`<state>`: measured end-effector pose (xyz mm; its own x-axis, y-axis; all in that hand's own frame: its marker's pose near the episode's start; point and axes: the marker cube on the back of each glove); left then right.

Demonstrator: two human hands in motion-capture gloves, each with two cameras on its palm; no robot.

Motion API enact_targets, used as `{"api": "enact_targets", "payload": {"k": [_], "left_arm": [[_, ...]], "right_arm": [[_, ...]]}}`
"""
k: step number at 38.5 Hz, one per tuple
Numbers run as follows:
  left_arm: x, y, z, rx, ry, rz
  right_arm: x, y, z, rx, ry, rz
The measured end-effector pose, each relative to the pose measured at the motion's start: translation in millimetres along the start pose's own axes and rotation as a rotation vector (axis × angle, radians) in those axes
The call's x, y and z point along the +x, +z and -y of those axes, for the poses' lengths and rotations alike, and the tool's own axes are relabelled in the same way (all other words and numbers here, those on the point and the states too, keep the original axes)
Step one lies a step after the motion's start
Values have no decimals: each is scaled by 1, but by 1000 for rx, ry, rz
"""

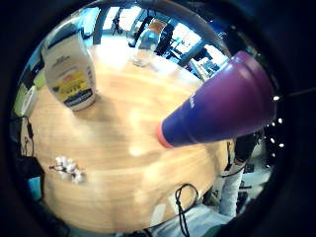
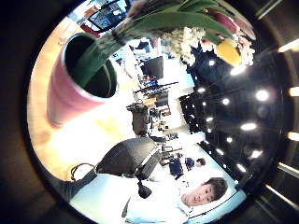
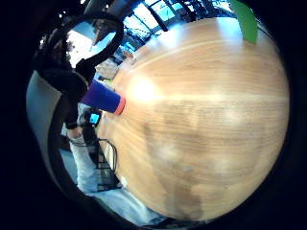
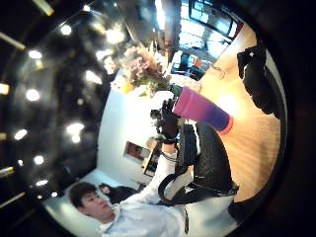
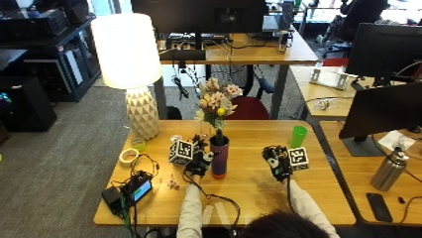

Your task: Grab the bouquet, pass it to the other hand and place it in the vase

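Flowers of the bouquet (image 5: pixel 215 103) stand above the purple vase (image 5: pixel 219 157), with the stems already down in its mouth; the left thumb side palm view shows green stalks passing into the opening. The vase stands near the middle of the tabletop (image 5: pixel 250 191), nearer the far edge than the near one. The left hand (image 5: pixel 196 162) is right beside the vase, on the person's left of it, at body height; whether it touches the vase or grips anything cannot be told, since its fingers are lost against the dark glove. The right hand (image 5: pixel 278 162) hovers well apart toward the right edge, holding nothing, fingers seemingly relaxed.

The step in hand looks like seating and release. To do it well, the stems should reach the bottom before anything lets go, the heads should be balanced rather than leaning to one side, and the left hand should draw away sideways without brushing the tall, narrow vase, which could tip.

Hard to make out: how deep the stems sit, hidden by the vase wall; and the small white object (image 1: pixel 68 168) toward the left near corner. A green cup (image 5: pixel 298 136) stands by the far edge, a lamp (image 5: pixel 131 74) at the far left corner.
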<state>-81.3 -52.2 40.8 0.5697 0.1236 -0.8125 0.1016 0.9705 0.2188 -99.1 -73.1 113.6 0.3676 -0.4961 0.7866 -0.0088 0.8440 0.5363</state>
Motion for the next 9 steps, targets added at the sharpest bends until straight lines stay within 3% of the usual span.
{"api": "enact_targets", "payload": {"k": [2,5,9], "left_arm": [[-5,-1,1,35,-44,71],[-7,0,3,41,-155,178],[1,8,17,86,-79,206]], "right_arm": [[7,0,4,7,32,-38],[8,5,14,-21,-5,46],[6,10,24,-27,-32,122]]}}
